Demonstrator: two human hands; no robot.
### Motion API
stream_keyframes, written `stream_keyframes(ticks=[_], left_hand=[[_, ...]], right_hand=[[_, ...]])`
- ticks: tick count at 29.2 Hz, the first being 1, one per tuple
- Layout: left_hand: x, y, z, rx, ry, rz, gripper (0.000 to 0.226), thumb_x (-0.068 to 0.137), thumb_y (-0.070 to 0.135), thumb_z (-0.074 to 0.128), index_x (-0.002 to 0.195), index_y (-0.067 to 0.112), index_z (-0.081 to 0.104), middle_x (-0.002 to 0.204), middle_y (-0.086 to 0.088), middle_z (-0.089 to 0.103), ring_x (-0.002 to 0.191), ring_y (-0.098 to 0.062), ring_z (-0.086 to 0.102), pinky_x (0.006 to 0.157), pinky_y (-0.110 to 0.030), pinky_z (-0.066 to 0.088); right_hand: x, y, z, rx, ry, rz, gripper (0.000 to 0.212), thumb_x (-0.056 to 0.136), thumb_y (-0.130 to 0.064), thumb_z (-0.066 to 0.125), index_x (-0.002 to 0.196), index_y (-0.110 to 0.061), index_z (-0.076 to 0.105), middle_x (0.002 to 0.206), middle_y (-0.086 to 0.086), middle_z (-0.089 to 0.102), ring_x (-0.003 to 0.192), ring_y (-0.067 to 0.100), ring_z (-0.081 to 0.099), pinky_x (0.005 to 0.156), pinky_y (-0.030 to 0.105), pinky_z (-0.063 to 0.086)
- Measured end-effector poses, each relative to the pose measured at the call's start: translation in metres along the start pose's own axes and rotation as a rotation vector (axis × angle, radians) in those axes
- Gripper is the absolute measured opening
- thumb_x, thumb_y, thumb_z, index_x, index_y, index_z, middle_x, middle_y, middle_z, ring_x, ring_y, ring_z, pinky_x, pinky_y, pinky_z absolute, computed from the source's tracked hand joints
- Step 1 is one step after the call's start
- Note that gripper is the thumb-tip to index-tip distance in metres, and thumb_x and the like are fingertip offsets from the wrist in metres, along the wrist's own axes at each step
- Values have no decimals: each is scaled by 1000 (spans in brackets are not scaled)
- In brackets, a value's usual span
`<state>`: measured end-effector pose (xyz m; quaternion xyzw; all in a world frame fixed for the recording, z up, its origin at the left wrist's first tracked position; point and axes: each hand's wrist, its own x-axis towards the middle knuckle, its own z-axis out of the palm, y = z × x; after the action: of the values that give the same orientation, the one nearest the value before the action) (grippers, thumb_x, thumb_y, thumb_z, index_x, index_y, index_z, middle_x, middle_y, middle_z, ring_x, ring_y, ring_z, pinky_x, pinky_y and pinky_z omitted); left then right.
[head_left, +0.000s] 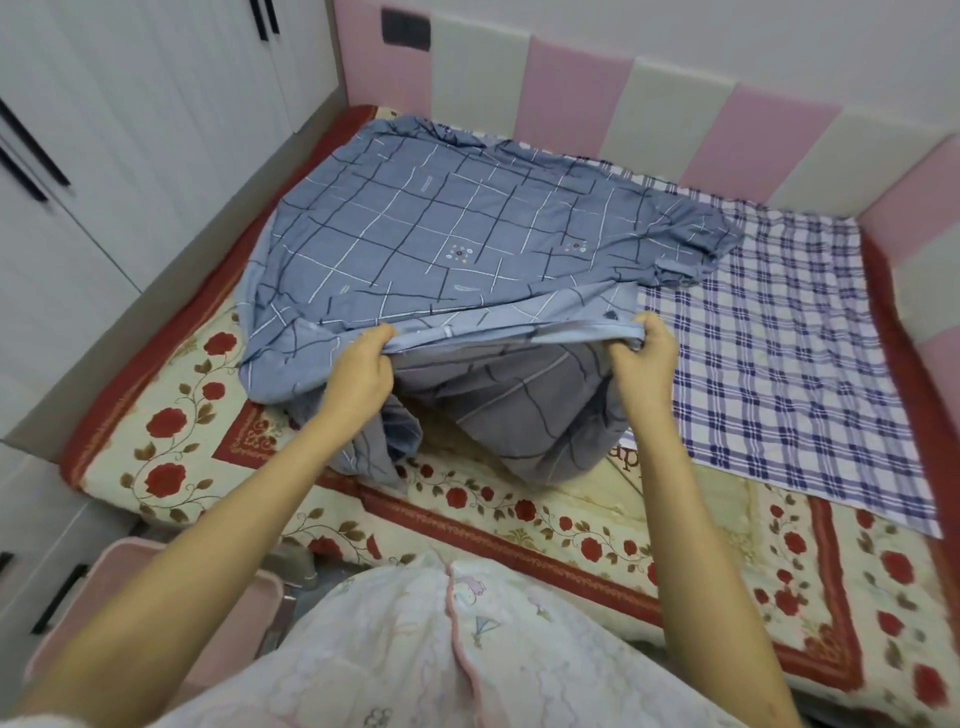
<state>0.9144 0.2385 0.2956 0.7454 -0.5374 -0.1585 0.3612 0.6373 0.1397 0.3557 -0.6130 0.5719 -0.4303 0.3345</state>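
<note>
Blue sheet (447, 244) hem pinched in both hands' fingers (382, 340).

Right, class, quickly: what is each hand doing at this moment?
Left hand: closed, gripping the near edge of the blue checked cover.
Right hand: closed, gripping the same edge further along.

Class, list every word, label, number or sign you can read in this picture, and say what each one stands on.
No text can be read in full.
Dark red lettering on the floral bedspread: partly covered by the checked cloth, unreadable.
Blue sheet, gripped by the left hand and right hand: printed pattern only, no words.
</note>
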Motion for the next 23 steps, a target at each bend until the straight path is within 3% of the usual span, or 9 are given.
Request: stream_keyframes(ticks=[3, 6, 11, 15, 19, 23], left_hand=[[-6, 10, -6, 42, -17, 37, 18, 87, 21, 40, 94, 10, 52, 71, -12, 55, 65, -30, 51, 59, -38, 41], [-8, 23, -10, 275, -26, 70, 31, 83, 45, 60, 92, 16, 51, 67, -4, 55, 62, -25, 50, 54, -32, 39], [-4, 24, -11, 220, 135, 162, 14, 78, 10, 64, 89, 10, 55, 74, -10, 60, 67, -35, 57, 54, -33, 37], [-4, 22, -13, 251, 160, 333, 50, 64, -7, 65, 103, 16, 45, 105, -7, 51, 71, -35, 59, 48, -34, 44], [-13, 16, -12, 402, 104, 742, 63, 60, -11, 65, 113, 15, 42, 118, -11, 37, 64, -34, 58, 37, -27, 39], [-23, 10, -5, 470, -2, 873, 83, 54, -20, 66, 125, 17, 42, 129, -15, 33, 86, -35, 62, 42, -30, 48]], right_hand=[[-4, -2, -1, 60, 46, -15, 36, 80, 7, 53, 64, -19, 34, 61, -4, 34, 51, -1, 31, 51, 17, 26], [-5, -3, -3, 84, 72, -20, 39, 81, 5, 56, 62, -21, 33, 60, -4, 34, 49, -3, 32, 50, 15, 27], [-10, -7, -7, 126, 77, -45, 42, 82, 7, 56, 61, -20, 30, 58, -3, 31, 47, -3, 30, 48, 13, 25], [-12, -10, -7, 154, 87, -76, 43, 80, 7, 54, 62, -21, 27, 59, -4, 27, 51, 0, 25, 52, 19, 23], [-11, -15, -7, 157, 104, -73, 41, 77, 14, 44, 63, -20, 26, 60, -3, 27, 49, 0, 23, 50, 18, 21], [-9, -18, -7, 147, 101, -73, 40, 74, 16, 40, 64, -20, 27, 61, -1, 28, 48, 0, 25, 48, 16, 22]])
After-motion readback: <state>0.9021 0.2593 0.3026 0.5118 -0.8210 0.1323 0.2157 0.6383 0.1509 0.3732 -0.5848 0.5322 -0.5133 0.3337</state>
